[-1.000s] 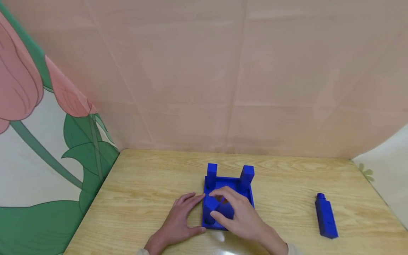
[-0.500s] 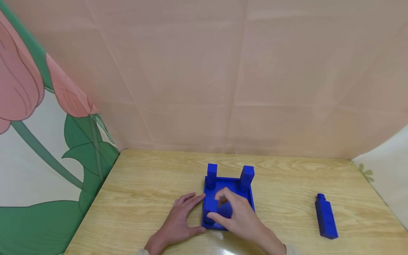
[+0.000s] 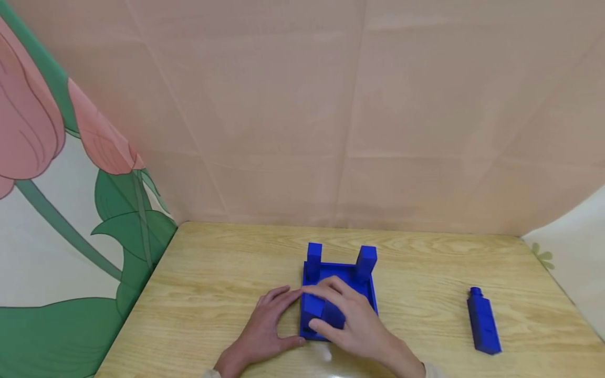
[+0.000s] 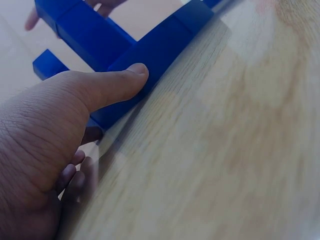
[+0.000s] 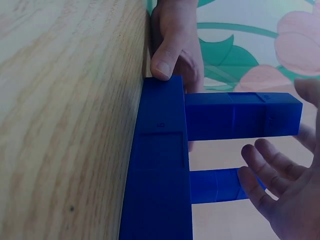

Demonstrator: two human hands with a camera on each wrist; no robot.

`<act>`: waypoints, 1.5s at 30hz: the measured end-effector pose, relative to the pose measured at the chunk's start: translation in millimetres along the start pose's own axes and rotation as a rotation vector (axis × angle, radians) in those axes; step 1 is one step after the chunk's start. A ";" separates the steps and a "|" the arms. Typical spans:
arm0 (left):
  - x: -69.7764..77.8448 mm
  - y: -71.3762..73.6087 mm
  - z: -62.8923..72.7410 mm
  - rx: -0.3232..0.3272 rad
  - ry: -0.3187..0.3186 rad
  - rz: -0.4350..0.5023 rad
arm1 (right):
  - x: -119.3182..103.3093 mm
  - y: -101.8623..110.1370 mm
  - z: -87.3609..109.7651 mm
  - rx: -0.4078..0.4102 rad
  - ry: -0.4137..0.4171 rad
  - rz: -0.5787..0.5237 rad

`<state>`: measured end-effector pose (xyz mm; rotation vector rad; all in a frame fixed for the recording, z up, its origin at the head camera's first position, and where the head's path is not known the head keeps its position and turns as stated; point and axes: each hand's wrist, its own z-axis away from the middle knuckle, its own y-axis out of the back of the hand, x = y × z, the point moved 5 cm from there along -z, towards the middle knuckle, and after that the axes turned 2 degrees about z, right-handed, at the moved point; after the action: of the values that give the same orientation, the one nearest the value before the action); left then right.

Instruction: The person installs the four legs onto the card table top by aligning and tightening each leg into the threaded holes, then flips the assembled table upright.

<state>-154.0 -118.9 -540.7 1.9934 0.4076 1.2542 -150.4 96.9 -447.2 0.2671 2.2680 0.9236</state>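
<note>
A blue square base point(image 3: 340, 266) with a raised rim lies on the table. My left hand point(image 3: 262, 331) holds its near left corner, the thumb on the front side and the index finger along the left side. Blue square posts stand upright on the base; the near left post point(image 3: 312, 305) sits between the spread thumb and index finger of my right hand point(image 3: 359, 323). In the right wrist view, the thumb appears apart from this post point(image 5: 245, 116), and the other fingers point(image 5: 257, 192) hang loosely curled. My right hand hides part of the base.
Two more posts stand at the back of the base, one on the left point(image 3: 314, 260) and one on the right point(image 3: 366, 261). A loose blue post point(image 3: 483, 323) with a round knob end lies on the wood-grain table point(image 3: 425, 283) at the right. Cloth point(image 3: 283, 131) hangs behind.
The near left post has turned from a corner-forward angle to nearly square with the base. My right fingers have since spread around it. My left hand and the base have stayed put.
</note>
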 end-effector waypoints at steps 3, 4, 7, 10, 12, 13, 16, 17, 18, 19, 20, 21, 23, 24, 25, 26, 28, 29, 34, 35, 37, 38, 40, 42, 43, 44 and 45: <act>-0.7 -0.4 0.0 0.007 -0.006 -0.002 | 0.1 -0.2 0.1 -0.016 0.011 -0.018; -0.7 -0.4 0.0 0.008 -0.007 -0.001 | 0.2 -0.5 0.3 -0.021 0.008 -0.027; -0.7 -0.5 0.2 0.010 -0.009 0.007 | 0.5 -1.2 0.4 -0.025 -0.016 -0.041; -0.1 -0.3 0.3 0.007 -0.007 0.012 | 0.8 -1.4 0.5 -0.008 -0.063 -0.046; 0.7 0.0 0.2 0.006 -0.010 0.012 | 0.6 -1.5 0.3 0.019 -0.085 -0.044; 0.8 0.1 0.1 0.002 -0.006 0.011 | 0.4 -1.3 0.1 0.035 -0.094 -0.040; 1.5 0.8 -0.2 -0.001 -0.004 0.008 | -0.7 -1.7 -0.4 0.087 -0.100 -0.011; 1.8 1.1 -0.4 -0.002 -0.004 0.008 | -1.3 -2.0 -0.6 0.103 -0.099 0.004; 1.8 1.2 -0.5 -0.005 0.000 0.009 | -1.7 -2.4 -0.6 0.116 -0.101 0.017; 1.8 1.3 -0.6 -0.005 0.001 0.010 | -1.9 -2.9 -0.5 0.125 -0.106 0.028; 1.8 1.4 -0.7 -0.006 0.002 0.011 | -2.1 -3.6 -0.2 0.132 -0.109 0.037; 1.9 1.4 -0.8 -0.007 0.003 0.012 | -2.0 -4.2 0.2 0.136 -0.117 0.045; 1.9 1.4 -0.8 -0.009 0.004 0.013 | -1.5 -4.8 0.9 0.140 -0.131 0.060; 1.9 1.3 -0.8 -0.008 0.003 0.014 | -1.1 -4.7 1.2 0.141 -0.139 0.065; 1.9 1.3 -0.8 -0.008 0.003 0.014 | -0.7 -4.2 1.4 0.141 -0.143 0.064; 2.2 1.4 -0.8 -0.007 0.001 0.014 | -0.6 -3.3 1.5 0.138 -0.143 0.061; 2.6 1.7 -0.6 -0.005 -0.001 0.015 | -0.8 -0.5 1.1 0.130 -0.128 0.046; 2.8 1.9 -0.5 -0.005 0.000 0.016 | -1.2 1.0 0.8 0.118 -0.118 0.032; 1.4 1.5 0.2 -0.011 0.016 0.020 | -4.3 6.4 -1.2 0.018 -0.025 -0.010; 1.0 1.4 0.3 -0.012 0.020 0.021 | -4.6 6.9 -1.5 -0.003 -0.014 -0.013; 0.3 1.3 0.4 -0.011 0.021 0.019 | -4.6 7.4 -1.8 -0.027 0.002 -0.010; 0.1 1.2 0.4 -0.011 0.020 0.020 | -4.3 7.5 -1.7 -0.033 0.004 -0.006; 0.1 1.1 0.4 -0.010 0.015 0.019 | -3.3 7.6 -1.6 -0.034 -0.004 0.003; 0.3 1.0 0.3 -0.010 0.010 0.018 | -2.2 7.7 -1.4 -0.015 -0.015 0.016; 0.4 0.9 0.2 -0.011 0.008 0.017 | -1.8 7.8 -1.5 -0.002 -0.020 0.024; 0.5 0.7 0.1 -0.012 0.008 0.015 | -1.3 7.8 -1.5 0.010 -0.027 0.032; 0.6 0.6 0.1 -0.012 0.008 0.013 | -0.8 7.8 -1.6 0.024 -0.036 0.042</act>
<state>-153.7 -118.9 -539.9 1.9846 0.3903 1.2698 -151.4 101.4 -440.6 0.3410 2.2494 0.9063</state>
